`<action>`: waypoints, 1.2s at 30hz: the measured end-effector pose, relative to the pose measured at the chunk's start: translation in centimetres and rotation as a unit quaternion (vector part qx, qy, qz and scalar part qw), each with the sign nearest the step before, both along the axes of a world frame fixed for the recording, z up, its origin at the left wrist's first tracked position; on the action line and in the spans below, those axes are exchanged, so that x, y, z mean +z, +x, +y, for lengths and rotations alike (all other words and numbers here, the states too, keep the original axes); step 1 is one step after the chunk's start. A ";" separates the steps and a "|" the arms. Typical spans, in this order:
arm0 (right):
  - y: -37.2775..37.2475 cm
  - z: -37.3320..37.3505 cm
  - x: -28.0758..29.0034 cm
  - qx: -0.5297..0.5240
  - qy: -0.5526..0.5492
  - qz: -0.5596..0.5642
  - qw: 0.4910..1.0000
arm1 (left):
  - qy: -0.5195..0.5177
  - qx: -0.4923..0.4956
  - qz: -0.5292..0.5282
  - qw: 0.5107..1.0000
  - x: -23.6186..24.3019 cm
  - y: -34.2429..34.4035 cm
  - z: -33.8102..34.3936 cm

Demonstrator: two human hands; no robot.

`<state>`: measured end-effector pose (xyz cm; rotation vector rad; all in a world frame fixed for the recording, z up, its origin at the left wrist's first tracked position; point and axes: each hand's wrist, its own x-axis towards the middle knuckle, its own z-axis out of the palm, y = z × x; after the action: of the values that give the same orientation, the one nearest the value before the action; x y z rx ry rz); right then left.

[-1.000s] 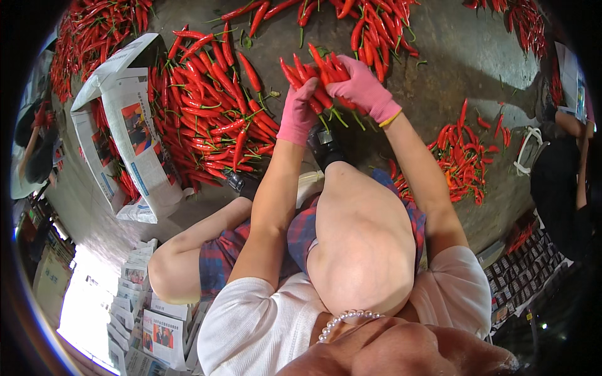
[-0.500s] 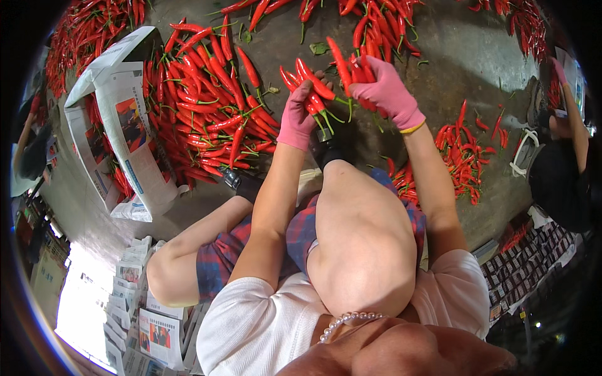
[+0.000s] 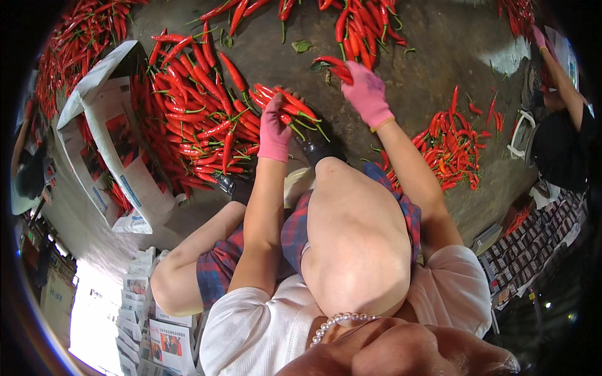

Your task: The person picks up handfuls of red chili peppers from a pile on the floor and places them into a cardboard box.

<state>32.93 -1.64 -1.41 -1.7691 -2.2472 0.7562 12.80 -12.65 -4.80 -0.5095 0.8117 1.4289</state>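
Note:
My left hand (image 3: 274,130), in a pink glove, grips a bunch of red chili peppers (image 3: 285,105) with green stems pointing right. Farther out, my right hand (image 3: 367,95), also in a pink glove, closes on a few red chilies (image 3: 330,65) at the edge of the far pile (image 3: 360,28). Both hands hover over the grey concrete floor (image 3: 433,50). My bare knee (image 3: 351,225) fills the middle of the view below them.
A large heap of red chilies (image 3: 194,119) lies left, beside a flattened cardboard box (image 3: 106,135). A smaller pile (image 3: 451,147) lies right. Another person's arm in a pink glove (image 3: 555,69) works at the far right. Newspapers (image 3: 153,313) are stacked at lower left.
My right hand has left the bunch and reached up and away to the far pile, closing on a few chilies. My left hand keeps the bunch, slightly lower.

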 end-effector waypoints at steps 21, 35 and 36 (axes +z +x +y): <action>6.6 -0.7 -0.7 -0.274 -0.333 0.363 0.826 | 0.066 -0.448 0.517 0.726 -0.8 -3.6 10.1; -1.0 0.3 2.5 -0.267 -0.495 0.465 0.684 | -0.168 -0.219 0.349 0.895 0.6 -10.6 1.1; -2.4 -0.2 2.0 -0.248 -0.508 0.472 0.677 | -0.058 -0.180 0.373 0.908 0.7 -10.4 1.5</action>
<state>30.50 -1.89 0.62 -1.4609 -0.5427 2.3040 2.40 -11.19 -4.15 0.1354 1.5219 1.2198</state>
